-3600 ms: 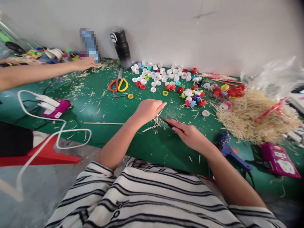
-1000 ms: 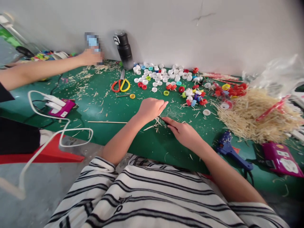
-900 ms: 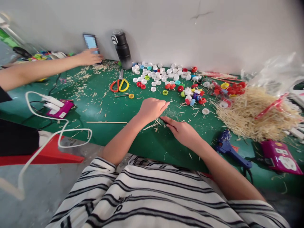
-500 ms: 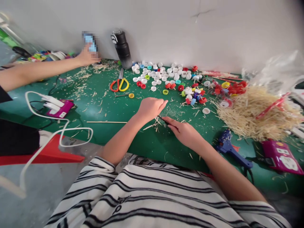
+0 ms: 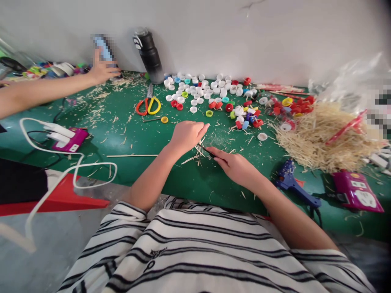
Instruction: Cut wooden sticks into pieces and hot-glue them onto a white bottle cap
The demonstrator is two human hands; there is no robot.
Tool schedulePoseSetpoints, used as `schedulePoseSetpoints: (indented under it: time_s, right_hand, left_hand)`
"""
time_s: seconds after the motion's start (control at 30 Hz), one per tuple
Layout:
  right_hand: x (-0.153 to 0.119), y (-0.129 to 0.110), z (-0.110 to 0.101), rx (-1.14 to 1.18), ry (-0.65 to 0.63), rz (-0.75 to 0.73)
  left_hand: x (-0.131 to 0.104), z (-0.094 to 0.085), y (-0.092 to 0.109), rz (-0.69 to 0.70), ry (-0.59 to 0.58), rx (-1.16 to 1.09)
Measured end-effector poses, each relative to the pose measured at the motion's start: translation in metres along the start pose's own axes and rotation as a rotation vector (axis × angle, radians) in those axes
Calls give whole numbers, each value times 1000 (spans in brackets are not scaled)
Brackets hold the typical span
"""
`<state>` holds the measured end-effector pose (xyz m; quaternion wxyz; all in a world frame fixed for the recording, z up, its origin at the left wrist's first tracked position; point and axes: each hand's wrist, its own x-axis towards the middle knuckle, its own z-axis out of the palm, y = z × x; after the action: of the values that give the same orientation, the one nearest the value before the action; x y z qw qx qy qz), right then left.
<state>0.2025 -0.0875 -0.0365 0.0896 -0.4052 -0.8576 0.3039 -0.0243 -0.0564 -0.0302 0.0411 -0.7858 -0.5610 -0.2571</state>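
My left hand (image 5: 187, 136) is closed, back of the hand up, over a patch of wood slivers on the green table (image 5: 189, 179). What its fingers grip is hidden. A long thin wooden stick (image 5: 132, 155) lies to the left and runs behind my left forearm. Just right of that hand, my right hand (image 5: 230, 160) is wrapped round a slim dark knife (image 5: 208, 152), its tip pointing at the slivers (image 5: 198, 158) under my left hand. Past my hands lie scissors (image 5: 148, 105) with red and yellow handles, a yellow cap (image 5: 164, 119) and many bottle caps (image 5: 210, 90).
At the right are a heap of thin wooden sticks (image 5: 324, 140), a blue glue gun (image 5: 293, 185) and a purple power strip (image 5: 356, 191). A black bottle (image 5: 149, 57) stands by the wall. At the left, another person's hand (image 5: 102, 71) touches a blurred-out blue object near a second purple strip (image 5: 71, 140).
The view has shifted slightly, so most things sit a little further left and higher. The other person's fingers have spread. My hands keep nearly the same pose.
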Motion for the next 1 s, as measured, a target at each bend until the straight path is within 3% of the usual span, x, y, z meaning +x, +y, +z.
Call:
schedulePoseSetpoints:
  time_s: [0.2,0.47,0.7,0.9,1.0]
  right_hand:
    - [5,-3,2,-149,28,35]
    - [4,-4,0,-98,7,-1]
    - [4,-7,1,-168,17,55]
    - [3,-6,1,-96,1,-8]
    - [-2,-5,2,-86,-1,19]
  left_hand:
    - [6,7,16,60,-36,38]
    - [1,-1,-9,-74,-9,23]
    - [6,8,13,75,-2,55]
    - [2,4,-10,-50,19,12]
    - [0,5,-7,-18,12,-7]
